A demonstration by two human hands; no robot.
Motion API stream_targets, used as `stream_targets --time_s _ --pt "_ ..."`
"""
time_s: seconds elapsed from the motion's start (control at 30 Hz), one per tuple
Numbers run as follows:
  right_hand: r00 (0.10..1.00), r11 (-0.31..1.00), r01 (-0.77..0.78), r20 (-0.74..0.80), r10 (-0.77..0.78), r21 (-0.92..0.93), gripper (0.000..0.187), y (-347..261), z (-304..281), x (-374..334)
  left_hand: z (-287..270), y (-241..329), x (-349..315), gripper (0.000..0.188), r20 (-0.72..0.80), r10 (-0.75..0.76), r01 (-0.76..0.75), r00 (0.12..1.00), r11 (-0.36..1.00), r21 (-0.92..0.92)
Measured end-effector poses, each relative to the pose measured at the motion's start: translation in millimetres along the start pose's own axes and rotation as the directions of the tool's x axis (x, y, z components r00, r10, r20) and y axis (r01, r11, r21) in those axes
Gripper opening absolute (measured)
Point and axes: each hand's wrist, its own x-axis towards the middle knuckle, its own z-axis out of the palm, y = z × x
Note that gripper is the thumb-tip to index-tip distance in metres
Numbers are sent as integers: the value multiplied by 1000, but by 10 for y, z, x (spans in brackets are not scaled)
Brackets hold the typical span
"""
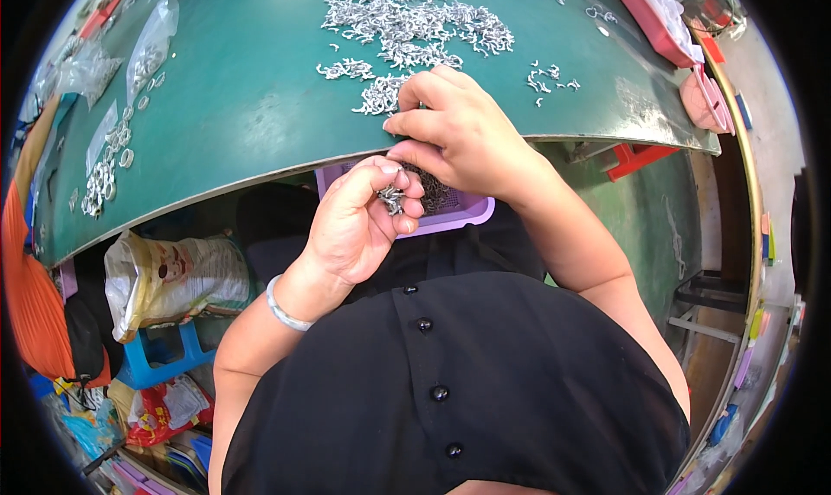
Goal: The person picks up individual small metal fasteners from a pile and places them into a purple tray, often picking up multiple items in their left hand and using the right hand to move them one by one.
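Note:
My left hand is cupped palm up over a lilac plastic basket. In its curled fingers lies a small heap of metal pieces, silvery and dark, like short screws; their exact kind is too small to tell. My right hand is bent at the table's near edge, its thumb close to the left fingertips. Its fingers are curled in, and whatever they pinch is hidden. Just beyond them is a small pile of curved grey-white pieces. Many small dark pieces show inside the basket, partly covered by my hands.
A larger spread of the same curved pieces covers the far middle of the green table. White rings and plastic bags lie left. A pink bin stands far right. Below left, a sack sits on a blue stool.

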Motion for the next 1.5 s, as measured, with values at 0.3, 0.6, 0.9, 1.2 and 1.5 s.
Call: stream_targets --time_s 0.3,0.6,0.9,1.2,1.5 --pt "999 997 33 -3 -33 63 14 26 -6 -45 35 -8 -1 15 -75 -16 20 997 999 48" --pt "951 848 -292 39 307 443 7 60 -54 -62 12 -22 27 14 -38 21 -20 999 999 34" --pt "929 765 -352 103 355 539 16 87 -108 -73 -9 -32 54 8 31 35 -34 999 999 -31" --pt "936 762 -334 103 336 554 18 55 -98 -66 39 -17 57 17 16 14 -14 1000 999 28" --pt "984 910 -144 -40 173 390 7 67 -33 -20 48 -16 66 33 71 30 -26 997 998 -55"
